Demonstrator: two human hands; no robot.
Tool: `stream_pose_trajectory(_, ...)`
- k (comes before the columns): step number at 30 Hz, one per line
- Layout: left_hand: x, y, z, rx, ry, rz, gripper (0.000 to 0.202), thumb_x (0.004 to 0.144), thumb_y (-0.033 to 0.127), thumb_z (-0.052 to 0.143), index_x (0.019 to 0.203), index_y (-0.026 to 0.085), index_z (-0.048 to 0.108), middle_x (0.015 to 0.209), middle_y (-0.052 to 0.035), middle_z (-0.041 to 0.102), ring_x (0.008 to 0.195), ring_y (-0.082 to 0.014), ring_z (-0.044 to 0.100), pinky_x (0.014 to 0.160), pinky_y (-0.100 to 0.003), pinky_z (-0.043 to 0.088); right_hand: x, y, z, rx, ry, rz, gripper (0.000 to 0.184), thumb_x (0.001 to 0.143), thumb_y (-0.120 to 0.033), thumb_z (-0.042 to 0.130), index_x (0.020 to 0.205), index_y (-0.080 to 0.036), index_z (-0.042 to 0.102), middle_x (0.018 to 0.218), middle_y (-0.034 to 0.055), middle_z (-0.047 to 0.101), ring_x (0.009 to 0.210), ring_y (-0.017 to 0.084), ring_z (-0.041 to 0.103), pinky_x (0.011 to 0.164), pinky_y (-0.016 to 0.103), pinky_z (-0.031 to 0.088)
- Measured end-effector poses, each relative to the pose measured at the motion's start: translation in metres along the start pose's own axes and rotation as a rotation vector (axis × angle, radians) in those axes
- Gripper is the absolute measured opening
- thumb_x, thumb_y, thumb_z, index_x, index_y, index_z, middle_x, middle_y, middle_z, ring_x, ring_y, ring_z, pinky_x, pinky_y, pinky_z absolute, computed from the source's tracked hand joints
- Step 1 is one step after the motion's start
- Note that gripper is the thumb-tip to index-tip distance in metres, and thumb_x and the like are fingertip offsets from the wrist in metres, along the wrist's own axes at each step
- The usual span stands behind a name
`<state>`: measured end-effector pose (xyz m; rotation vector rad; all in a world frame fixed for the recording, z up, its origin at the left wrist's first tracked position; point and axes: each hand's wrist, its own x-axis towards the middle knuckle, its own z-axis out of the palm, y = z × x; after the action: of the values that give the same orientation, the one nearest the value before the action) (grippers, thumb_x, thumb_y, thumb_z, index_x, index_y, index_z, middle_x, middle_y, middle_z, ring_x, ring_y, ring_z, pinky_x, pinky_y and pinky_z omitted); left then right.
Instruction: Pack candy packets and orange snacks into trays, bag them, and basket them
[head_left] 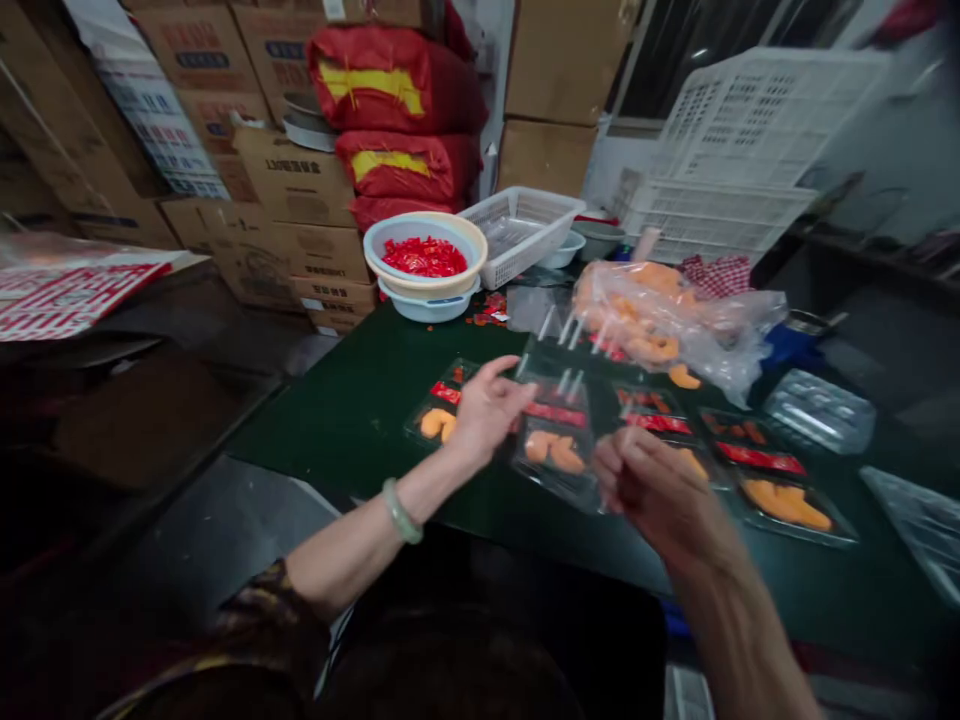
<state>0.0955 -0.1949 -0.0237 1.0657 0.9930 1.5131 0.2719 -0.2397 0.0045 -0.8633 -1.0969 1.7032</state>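
Observation:
Several clear plastic trays [555, 440] lie in a row on the dark green table [352, 400]. Each holds orange pieces, a red packet and thin white sticks. My left hand [487, 408] reaches over the trays, fingers bent and partly spread, touching the edge of one tray. A pale green bangle [401, 512] is on that wrist. My right hand [652, 480] hovers just right of that tray with its fingers curled together; what it pinches, if anything, is blurred. A clear bag of orange pieces [660, 320] lies behind the trays.
A bowl of red bits [424, 255] sits on a white basin at the table's far left. White plastic baskets [525, 230] and crates [742, 130] stand behind. Cardboard boxes [292, 180] and red sacks [397, 90] are stacked at the back. Empty clear trays [817, 410] lie at right.

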Motion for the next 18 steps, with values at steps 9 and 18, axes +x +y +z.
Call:
stream_pose_trajectory(9, 0.063, -0.024, -0.127, 1.235, 0.110, -0.138, 0.039, 0.078, 0.027, 0.057, 0.117, 0.022, 0.061, 0.083, -0.0027, 0.065, 0.077, -0.0150, 0.061, 0.069, -0.024, 0.047, 0.087, 0.104, 0.067, -0.667, 0.391, -0.042, 0.045, 0.077, -0.032, 0.051, 0.117, -0.016, 0.043, 0.089, 0.0076, 0.057, 0.078, 0.021, 0.059, 0.062, 0.035, 0.051)
stream_pose_trajectory(18, 0.030, -0.025, -0.142, 1.626, 0.013, -0.210, 0.042, 0.088, 0.039, 0.036, 0.125, 0.032, 0.054, 0.104, -0.0104, 0.055, 0.084, -0.0243, 0.062, 0.069, -0.036, 0.049, 0.088, 0.117, 0.075, -1.603, 0.037, -0.097, 0.060, 0.086, -0.042, 0.046, 0.133, -0.005, 0.043, 0.137, 0.0221, 0.041, 0.125, 0.035, 0.037, 0.098, 0.047, 0.035)
